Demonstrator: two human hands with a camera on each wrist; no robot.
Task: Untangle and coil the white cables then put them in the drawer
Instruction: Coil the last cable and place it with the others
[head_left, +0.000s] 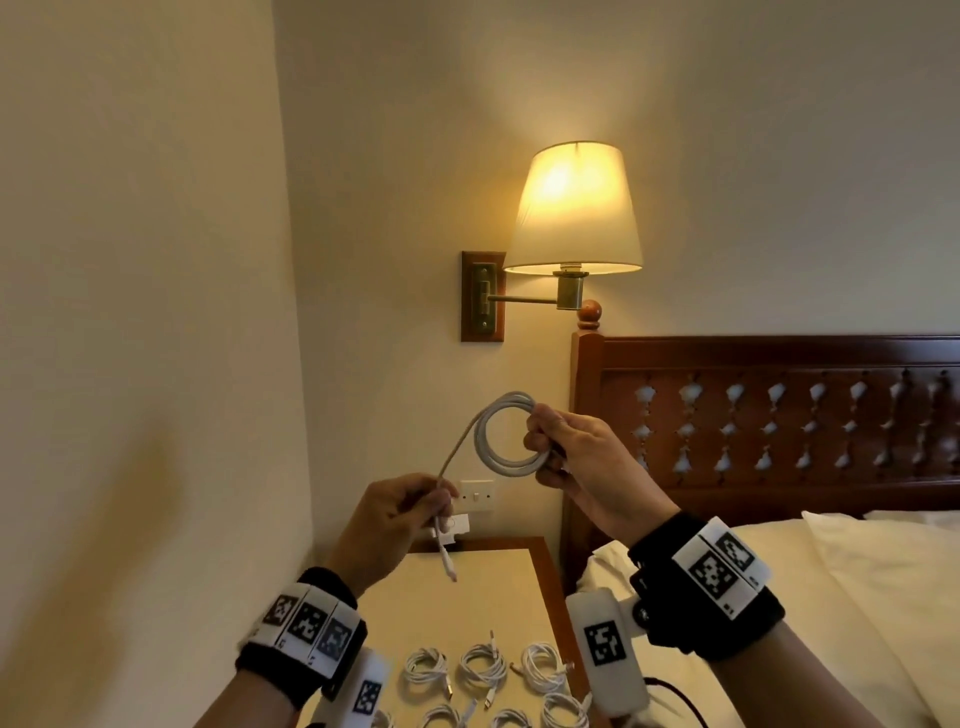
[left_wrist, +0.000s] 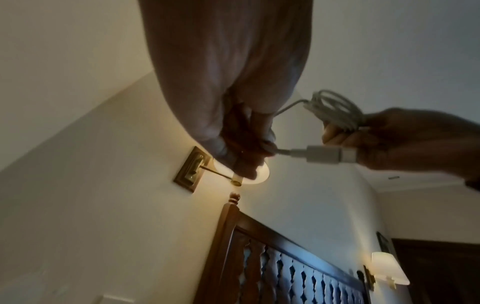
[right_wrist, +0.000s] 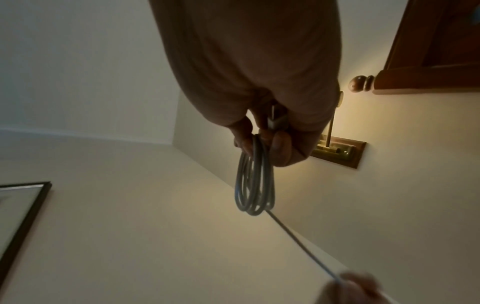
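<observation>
Left hand (head_left: 400, 512) raised, grip pinching white cable (head_left: 506, 441) tail, right hand (head_left: 582, 457) clutching its coil

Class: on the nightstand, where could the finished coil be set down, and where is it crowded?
Free: the bare nightstand top between the wall sockets and the coiled cables. Crowded: the near end, where coils lie in rows. The cable is held by both hands.

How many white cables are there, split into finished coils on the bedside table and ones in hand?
White cable held in left hand and right hand: 1
Coiled white cables on beige bedside table: 7, front four cropped
Total: 8
</observation>
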